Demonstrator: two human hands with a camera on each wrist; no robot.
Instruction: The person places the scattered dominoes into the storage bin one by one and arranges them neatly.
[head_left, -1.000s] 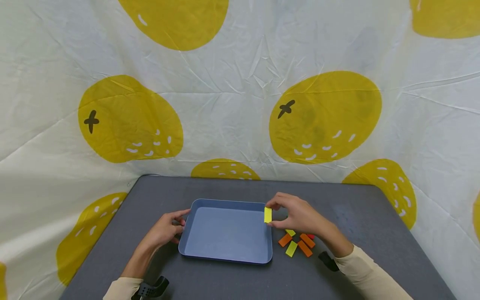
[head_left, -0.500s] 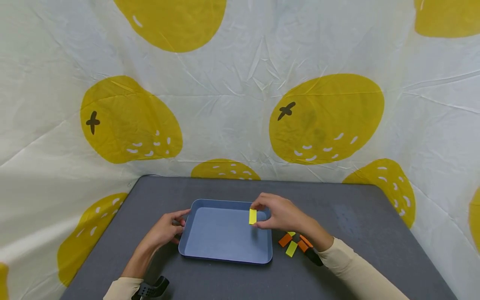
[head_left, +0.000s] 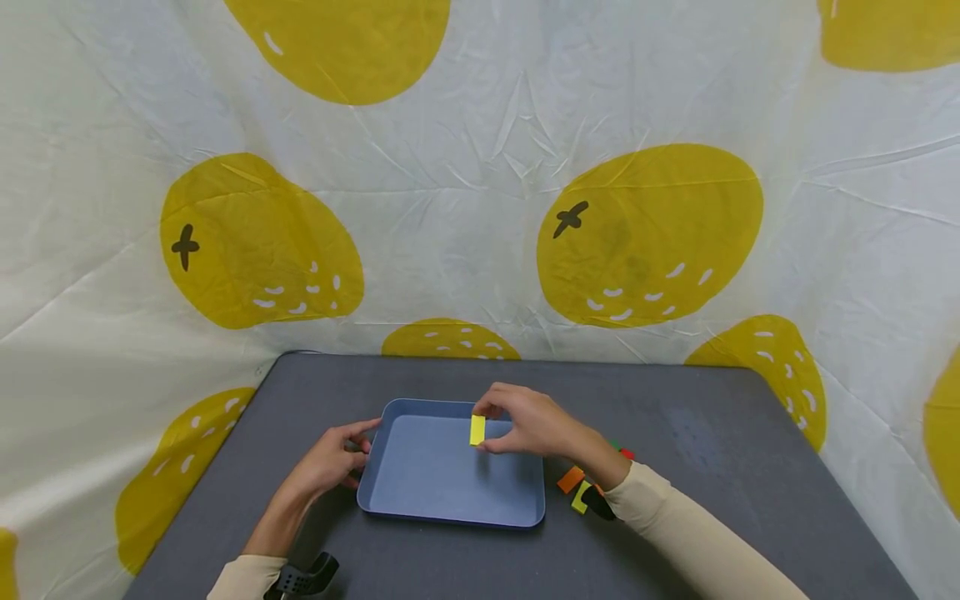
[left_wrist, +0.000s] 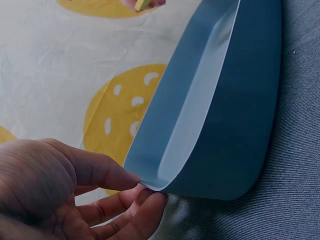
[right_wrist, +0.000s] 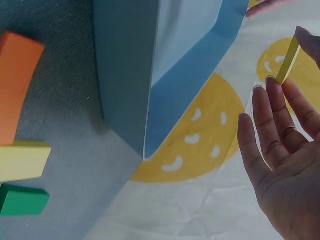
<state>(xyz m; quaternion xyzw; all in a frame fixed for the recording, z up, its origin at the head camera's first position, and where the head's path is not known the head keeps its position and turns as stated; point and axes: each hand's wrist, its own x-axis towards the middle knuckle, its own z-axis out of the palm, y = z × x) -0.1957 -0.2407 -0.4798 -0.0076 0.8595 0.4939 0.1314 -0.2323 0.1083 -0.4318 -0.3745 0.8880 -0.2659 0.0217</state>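
The largest thing is a white cloth (head_left: 450, 250) at the back, printed with big yellow fruits (head_left: 652, 242). Before it stands the grey table (head_left: 450, 567). On this table lies the blue tray (head_left: 442, 479), a shallow container with low walls and rounded corners. It lies flat, and inside it one sees the paler floor, on which a soft shadow (head_left: 483, 473) falls.

Two beige sleeves (head_left: 701, 525) come in from the near side. The left hand (head_left: 330, 457) is at the left side of the tray; its digits are bent and, in the left wrist view, their tips come together at a corner and pinch the rim. The right hand (head_left: 528, 423) is over the right part of the tray, with thumb and fingertips clamped on a small block. At each wrist there is a black device (head_left: 303, 577).

The smallest things are the blocks. The held yellow block (head_left: 477, 431) is upright between the tips, above the inside of the tray and apart from its floor. To the right of the tray, on the table, lie an orange block (head_left: 571, 479), a second yellow block (head_left: 581, 497) and a red block (head_left: 627, 454), which the right arm partly hides; the right wrist view shows also a green block (right_wrist: 25, 200) there.
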